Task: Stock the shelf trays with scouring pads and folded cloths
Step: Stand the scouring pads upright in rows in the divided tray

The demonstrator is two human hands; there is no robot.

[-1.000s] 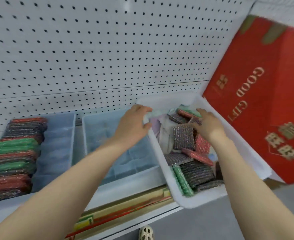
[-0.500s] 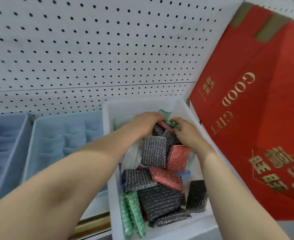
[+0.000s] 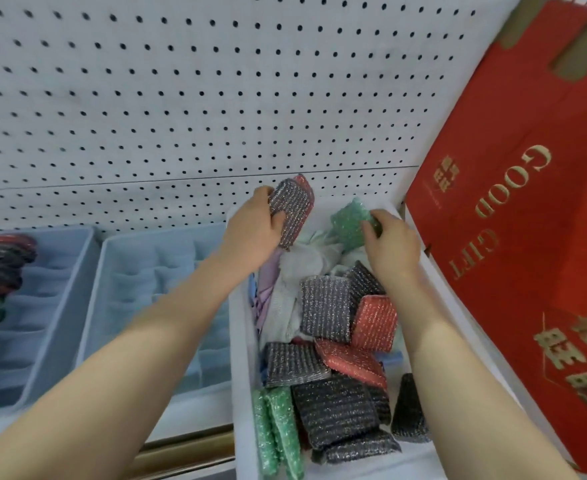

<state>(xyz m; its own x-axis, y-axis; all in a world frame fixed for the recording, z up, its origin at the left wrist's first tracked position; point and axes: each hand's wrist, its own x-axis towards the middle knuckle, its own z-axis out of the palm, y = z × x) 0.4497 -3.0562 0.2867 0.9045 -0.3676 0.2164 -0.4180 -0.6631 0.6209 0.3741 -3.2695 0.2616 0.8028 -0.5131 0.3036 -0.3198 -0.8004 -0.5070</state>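
Half a second ago both hands dug low in the white bin (image 3: pixel 241 341). Now the left hand (image 3: pixel 250 233) lifts gripped dark scouring pads (image 3: pixel 290 209), and the right hand (image 3: pixel 392 244) pinches a green pad (image 3: pixel 349 223), ready for the blue trays (image 3: pixel 167 306).

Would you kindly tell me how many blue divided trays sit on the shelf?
2: one tray at the far left, partly filled with pads, and another tray beside the white bin. Others may lie out of view.

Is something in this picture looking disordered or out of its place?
Yes. In the white bin, scouring pads and cloths lie jumbled together at mixed angles, unsorted. The red gift box leans tilted, its lettering turned sideways.
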